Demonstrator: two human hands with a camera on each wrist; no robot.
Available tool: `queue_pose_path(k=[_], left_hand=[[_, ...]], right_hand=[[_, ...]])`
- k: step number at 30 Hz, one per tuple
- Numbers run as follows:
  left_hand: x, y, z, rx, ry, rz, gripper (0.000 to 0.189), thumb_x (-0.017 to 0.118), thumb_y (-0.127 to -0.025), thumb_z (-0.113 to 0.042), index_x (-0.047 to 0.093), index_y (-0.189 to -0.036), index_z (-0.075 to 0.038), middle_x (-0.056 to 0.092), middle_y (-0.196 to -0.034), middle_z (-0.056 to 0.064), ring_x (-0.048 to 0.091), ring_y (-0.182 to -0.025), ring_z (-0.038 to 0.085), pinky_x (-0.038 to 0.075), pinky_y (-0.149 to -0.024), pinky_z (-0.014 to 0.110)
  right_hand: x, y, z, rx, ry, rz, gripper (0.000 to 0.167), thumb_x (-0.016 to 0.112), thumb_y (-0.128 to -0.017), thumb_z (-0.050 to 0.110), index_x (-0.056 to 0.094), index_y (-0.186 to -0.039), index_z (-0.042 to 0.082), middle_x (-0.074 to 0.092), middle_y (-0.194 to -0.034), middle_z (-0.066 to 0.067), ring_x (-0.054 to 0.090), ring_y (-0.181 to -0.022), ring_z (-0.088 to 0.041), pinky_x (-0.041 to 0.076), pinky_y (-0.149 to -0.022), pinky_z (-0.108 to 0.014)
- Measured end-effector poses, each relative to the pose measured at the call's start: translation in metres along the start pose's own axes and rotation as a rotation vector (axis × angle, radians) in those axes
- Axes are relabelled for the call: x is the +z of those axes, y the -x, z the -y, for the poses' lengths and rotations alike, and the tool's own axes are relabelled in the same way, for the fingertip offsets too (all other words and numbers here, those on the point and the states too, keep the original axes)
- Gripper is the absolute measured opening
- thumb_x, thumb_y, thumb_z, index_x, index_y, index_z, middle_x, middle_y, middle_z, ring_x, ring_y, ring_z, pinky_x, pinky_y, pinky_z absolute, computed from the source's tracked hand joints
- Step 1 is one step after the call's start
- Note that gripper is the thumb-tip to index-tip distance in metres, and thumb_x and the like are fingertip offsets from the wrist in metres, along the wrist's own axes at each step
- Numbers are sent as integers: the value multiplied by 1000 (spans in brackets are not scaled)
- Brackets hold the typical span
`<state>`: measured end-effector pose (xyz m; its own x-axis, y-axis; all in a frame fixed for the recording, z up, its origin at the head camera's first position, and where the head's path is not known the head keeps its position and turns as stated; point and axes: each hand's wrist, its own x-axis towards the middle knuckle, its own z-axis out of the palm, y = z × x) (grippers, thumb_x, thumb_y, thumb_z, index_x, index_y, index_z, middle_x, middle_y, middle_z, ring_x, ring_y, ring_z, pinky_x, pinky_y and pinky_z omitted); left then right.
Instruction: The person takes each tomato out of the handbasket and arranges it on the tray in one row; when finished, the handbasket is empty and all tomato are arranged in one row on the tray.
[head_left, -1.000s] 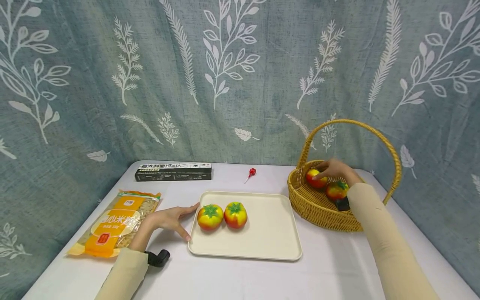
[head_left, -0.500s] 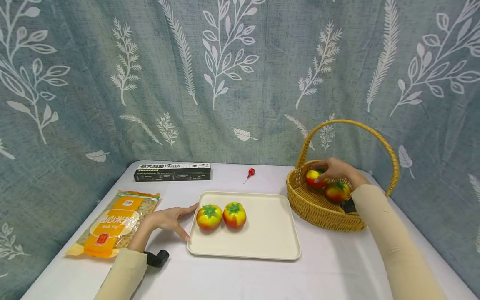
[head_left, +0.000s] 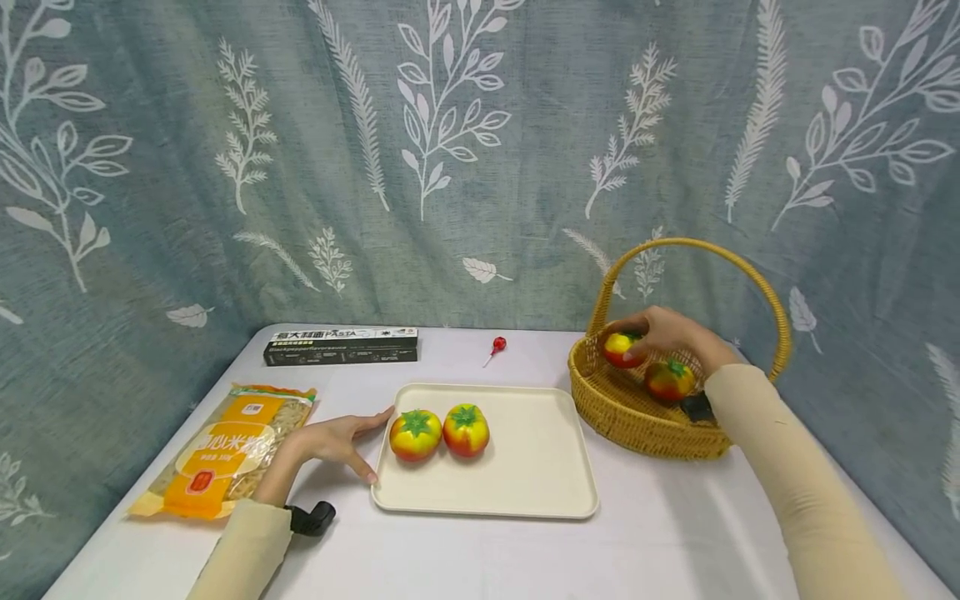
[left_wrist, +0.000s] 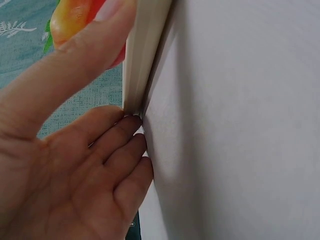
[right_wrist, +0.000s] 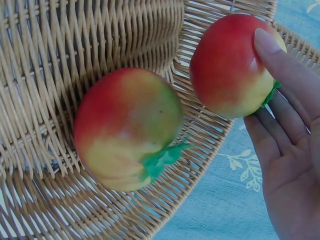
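In the head view my right hand [head_left: 670, 335] reaches into a wicker basket [head_left: 637, 429] at the right and grips a red-and-yellow toy tomato [head_left: 621, 348]. Its thumb lies on the tomato's [right_wrist: 232, 65] side in the right wrist view, with the other fingers behind and below. A second tomato [right_wrist: 127, 130] rests in the basket, apart from that hand. My left hand [head_left: 333, 442] touches the left rim of a cream tray [head_left: 532, 450], thumb and fingers spread. Two more tomatoes, one left [head_left: 415, 435] and one right [head_left: 466, 430], sit side by side on the tray's left half.
An orange bag of dry pasta [head_left: 225, 450] lies left of my left hand. At the back left stands a dark pasta box [head_left: 341, 347]. A red lollipop [head_left: 498, 344] lies behind the tray. The basket's tall handle [head_left: 697, 242] arches over the right side.
My right hand has closed round the back tomato in the basket and raised it slightly. The left hand stays at the tray's rim. The head view has shifted slightly.
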<state>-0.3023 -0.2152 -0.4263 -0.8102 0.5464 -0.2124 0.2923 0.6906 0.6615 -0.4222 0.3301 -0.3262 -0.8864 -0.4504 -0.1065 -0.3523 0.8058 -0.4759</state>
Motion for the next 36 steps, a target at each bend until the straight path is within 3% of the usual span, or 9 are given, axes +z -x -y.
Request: queue_pose_path(k=[7, 22, 36], left_hand=[[1, 1, 0, 11, -2, -5, 112, 89, -65, -27, 23, -152, -3, 26, -152, 26, 22, -140, 44, 17, -113, 57], [1, 0, 0, 6, 2, -1, 112, 89, -65, -28, 23, -152, -3, 26, -152, 26, 22, -140, 44, 17, -113, 57], [1, 0, 0, 12, 13, 1, 112, 89, -65, -27, 23, -152, -2, 25, -152, 27, 21, -140, 44, 16, -113, 57]], right_hand=[[-5, 9, 8, 8, 71, -26, 59, 77, -83, 27, 57, -136, 11, 55, -135, -19, 45, -126, -43, 42, -98, -57], [-5, 31, 29, -56, 89, -109, 64, 76, -83, 31, 54, -138, 6, 55, -135, -18, 49, -123, -42, 43, -96, -58], [5, 55, 54, -104, 129, -237, 65, 78, -82, 33, 54, -138, 10, 60, -129, -19, 57, -114, -37, 49, -89, -54]])
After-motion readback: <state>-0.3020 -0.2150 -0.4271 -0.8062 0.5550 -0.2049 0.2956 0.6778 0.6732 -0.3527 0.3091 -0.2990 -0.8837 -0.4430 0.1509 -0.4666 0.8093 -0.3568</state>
